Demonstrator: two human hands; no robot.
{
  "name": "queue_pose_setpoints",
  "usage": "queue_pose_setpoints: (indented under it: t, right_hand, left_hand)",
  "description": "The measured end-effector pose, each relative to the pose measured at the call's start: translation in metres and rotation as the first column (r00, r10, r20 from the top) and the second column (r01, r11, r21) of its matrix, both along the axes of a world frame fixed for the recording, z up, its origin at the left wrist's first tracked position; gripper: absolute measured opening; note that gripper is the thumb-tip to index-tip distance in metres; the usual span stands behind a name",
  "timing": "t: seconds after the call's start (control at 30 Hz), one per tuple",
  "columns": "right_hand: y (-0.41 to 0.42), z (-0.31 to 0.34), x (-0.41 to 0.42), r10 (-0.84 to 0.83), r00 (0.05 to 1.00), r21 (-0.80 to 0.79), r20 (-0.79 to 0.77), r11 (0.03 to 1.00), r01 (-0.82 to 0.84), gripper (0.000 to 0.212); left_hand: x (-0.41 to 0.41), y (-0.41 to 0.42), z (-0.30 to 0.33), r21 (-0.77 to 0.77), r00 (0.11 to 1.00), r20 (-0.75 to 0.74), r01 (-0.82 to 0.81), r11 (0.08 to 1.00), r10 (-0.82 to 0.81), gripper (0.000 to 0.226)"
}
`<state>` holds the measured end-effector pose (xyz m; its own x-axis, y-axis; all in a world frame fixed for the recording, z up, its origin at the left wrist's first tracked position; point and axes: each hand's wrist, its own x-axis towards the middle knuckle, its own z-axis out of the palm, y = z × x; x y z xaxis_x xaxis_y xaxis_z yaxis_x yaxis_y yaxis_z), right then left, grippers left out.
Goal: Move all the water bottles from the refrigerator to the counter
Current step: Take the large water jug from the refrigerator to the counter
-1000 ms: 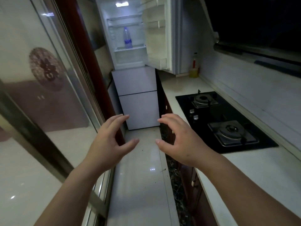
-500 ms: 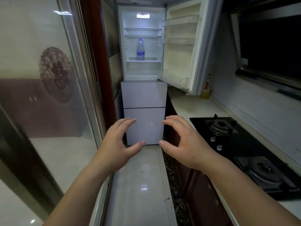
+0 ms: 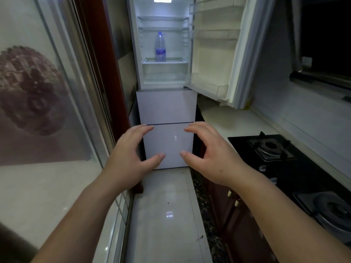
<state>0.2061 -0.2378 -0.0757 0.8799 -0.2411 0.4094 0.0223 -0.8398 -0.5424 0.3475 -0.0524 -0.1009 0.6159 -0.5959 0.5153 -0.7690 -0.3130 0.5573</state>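
One clear water bottle (image 3: 160, 47) with a blue cap and blue label stands upright on a shelf inside the lit upper compartment of the white refrigerator (image 3: 167, 107), straight ahead. Its upper door (image 3: 226, 54) is swung open to the right, with bare door racks. My left hand (image 3: 131, 158) and my right hand (image 3: 210, 154) are held out in front of me at waist height, well below and short of the bottle. Both have fingers loosely curved, thumbs facing each other, and hold nothing. The pale counter (image 3: 224, 120) runs along the right.
A black two-burner gas hob (image 3: 284, 162) is set into the counter on the right, with dark cabinets (image 3: 233, 215) below. A glass sliding door (image 3: 57, 111) lines the left. The narrow tiled floor (image 3: 167, 215) leads to the refrigerator. The open door overhangs the counter's far end.
The refrigerator and bottle have grown larger and lower in view as I moved closer along the aisle. Both hands keep the same raised, loosely curved pose.
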Motion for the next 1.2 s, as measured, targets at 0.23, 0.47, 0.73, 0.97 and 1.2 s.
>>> queue_pose_setpoints:
  t: [0.23, 0.47, 0.73, 0.97, 1.2]
  right_hand:
    - [-0.073, -0.008, 0.091, 0.051, 0.998, 0.038, 0.029, 0.998, -0.052, 0.053]
    - [-0.174, 0.008, 0.175, 0.069, 0.995, 0.083, 0.066, 0.994, -0.075, 0.053]
    - [-0.240, 0.015, 0.252, 0.103, 0.992, 0.077, 0.077, 0.991, -0.109, 0.054]
    - [-0.268, 0.014, 0.332, 0.136, 0.989, 0.058, 0.059, 0.988, -0.140, 0.054]
    - [-0.286, 0.006, 0.443, 0.100, 0.995, 0.000, 0.030, 0.995, -0.100, 0.057]
  left_hand:
    - [0.078, -0.076, 0.006, 0.040, 0.999, 0.043, -0.009, 0.999, 0.007, 0.077]
    - [0.160, -0.175, 0.031, 0.061, 0.998, 0.058, -0.038, 0.997, 0.034, 0.080]
    - [0.225, -0.230, 0.041, 0.015, 0.998, 0.015, -0.055, 0.998, 0.055, 0.077]
    - [0.301, -0.246, 0.044, -0.017, 0.994, 0.007, -0.104, 0.994, 0.105, 0.081]
    - [0.421, -0.269, 0.024, -0.028, 0.995, -0.067, -0.076, 0.997, 0.074, 0.072]
